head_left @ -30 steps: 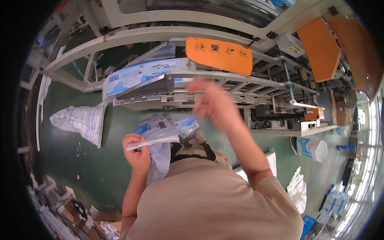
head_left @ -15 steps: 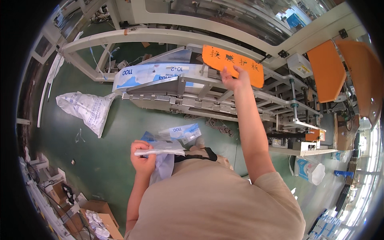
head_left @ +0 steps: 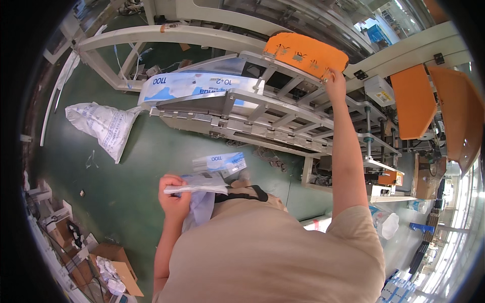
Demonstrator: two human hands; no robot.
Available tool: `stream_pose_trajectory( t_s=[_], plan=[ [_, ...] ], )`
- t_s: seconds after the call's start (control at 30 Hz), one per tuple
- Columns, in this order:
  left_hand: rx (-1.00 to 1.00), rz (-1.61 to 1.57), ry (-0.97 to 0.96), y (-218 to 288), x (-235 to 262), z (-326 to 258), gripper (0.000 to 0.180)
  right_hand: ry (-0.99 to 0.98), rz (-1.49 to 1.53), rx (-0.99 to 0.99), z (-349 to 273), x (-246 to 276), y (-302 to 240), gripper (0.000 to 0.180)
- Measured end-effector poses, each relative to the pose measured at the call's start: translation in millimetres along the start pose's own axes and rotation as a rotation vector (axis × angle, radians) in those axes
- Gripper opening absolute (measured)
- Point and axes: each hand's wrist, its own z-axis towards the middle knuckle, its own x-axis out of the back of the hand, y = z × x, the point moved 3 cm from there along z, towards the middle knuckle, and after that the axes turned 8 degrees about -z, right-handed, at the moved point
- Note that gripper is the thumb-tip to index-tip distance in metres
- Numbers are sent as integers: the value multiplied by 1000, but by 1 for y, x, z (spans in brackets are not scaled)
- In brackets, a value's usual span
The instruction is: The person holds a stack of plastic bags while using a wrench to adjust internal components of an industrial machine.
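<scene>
My left hand (head_left: 174, 196) is closed around a folded stack of white and blue plastic film (head_left: 202, 183), held level in front of my body. A loose pale piece of film hangs below that hand. My right arm reaches out over the machine, and my right hand (head_left: 335, 85) pinches the lower right edge of an orange board (head_left: 305, 53) with dark handwriting. The board leans up against the machine's frame, above its metal rails. Blue and white printed film (head_left: 202, 86) lies along the machine's infeed, to the left of the board.
Metal guide rails (head_left: 283, 118) cross in front of me. A white sack (head_left: 103, 126) rests on the green floor at left, and a printed film piece (head_left: 220, 162) lies near my feet. An open cardboard box (head_left: 116, 267) is at lower left. Orange panels (head_left: 413, 103) stand at right.
The orange board has swung up and back, from lying over the rails to leaning against the frame. My right hand has slid rightward to its corner. The left hand still holds the film.
</scene>
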Motion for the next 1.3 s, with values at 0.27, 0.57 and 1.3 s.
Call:
stream_pose_trajectory(
  t_s=[0.27,0.57,1.3],
  plan=[
    [39,-6,17,-4,-2,2,22,-339,-389,-1,-45,-11,40,55],
    [42,50,-46,-5,-12,14,21,-476,-648,31,-39,-7,-3,58],
    [114,-4,47,-11,-19,-3,20,-779,-488,-222,-20,-5,-15,65]
  ],
)
